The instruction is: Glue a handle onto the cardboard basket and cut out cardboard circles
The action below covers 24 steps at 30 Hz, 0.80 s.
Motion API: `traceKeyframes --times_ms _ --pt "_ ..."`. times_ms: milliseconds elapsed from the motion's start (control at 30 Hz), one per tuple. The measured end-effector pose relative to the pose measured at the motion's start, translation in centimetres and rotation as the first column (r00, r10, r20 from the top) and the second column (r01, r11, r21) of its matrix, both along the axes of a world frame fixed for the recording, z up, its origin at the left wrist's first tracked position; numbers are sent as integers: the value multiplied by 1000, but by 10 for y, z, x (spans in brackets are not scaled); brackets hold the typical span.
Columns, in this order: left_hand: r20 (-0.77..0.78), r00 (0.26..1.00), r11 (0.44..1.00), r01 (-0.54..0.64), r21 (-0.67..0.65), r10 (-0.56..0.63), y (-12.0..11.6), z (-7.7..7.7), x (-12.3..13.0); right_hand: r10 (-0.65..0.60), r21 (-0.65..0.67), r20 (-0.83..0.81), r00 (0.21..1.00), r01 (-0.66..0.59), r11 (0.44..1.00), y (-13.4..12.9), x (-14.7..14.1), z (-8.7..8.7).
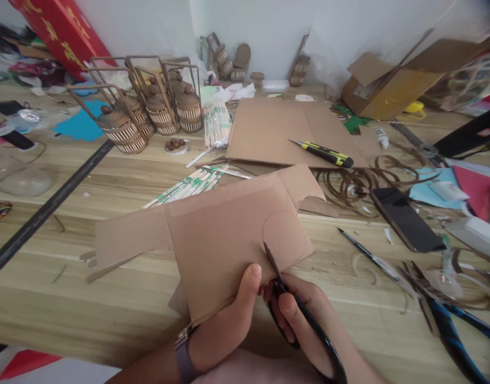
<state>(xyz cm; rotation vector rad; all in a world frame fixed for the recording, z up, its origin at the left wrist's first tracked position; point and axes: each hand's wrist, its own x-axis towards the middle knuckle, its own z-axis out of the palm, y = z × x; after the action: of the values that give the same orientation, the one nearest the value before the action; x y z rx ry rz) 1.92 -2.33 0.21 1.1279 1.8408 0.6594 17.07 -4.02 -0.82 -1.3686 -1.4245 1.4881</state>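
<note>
A piece of brown cardboard point(221, 245) with side flaps is gripped at its near edge by my left hand point(239, 298), thumb on top and the other fingers hidden beneath. A round outline is drawn near its right side. My right hand point(309, 309) holds black-handled scissors point(274, 261), fingers in the loops. One blade lies over the cardboard, its tip at the edge of the drawn circle; the other blade is hidden below the sheet.
Behind lie a larger cardboard sheet point(269, 125) with a utility knife point(325, 153) on it, and several small bamboo baskets point(123, 130). Wrapped sticks point(189, 186) are at mid-left. On the right are a phone point(407, 218), a pen point(369, 253), pliers point(441, 320) and a cardboard box point(393, 88).
</note>
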Motion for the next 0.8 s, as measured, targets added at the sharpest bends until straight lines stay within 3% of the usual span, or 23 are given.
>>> traceKeyframes --times_ms 300,533,800 --pt "9 1000 999 22 45 -22 -8 0 1 -42 31 -20 999 43 999 -5 -1 -3" --pt "121 990 995 -59 -84 69 -8 -4 2 -64 34 -39 997 65 997 -4 -5 -5" --pt "16 999 999 -32 -40 32 1 -2 1 -42 30 -29 999 43 999 -1 -2 1"
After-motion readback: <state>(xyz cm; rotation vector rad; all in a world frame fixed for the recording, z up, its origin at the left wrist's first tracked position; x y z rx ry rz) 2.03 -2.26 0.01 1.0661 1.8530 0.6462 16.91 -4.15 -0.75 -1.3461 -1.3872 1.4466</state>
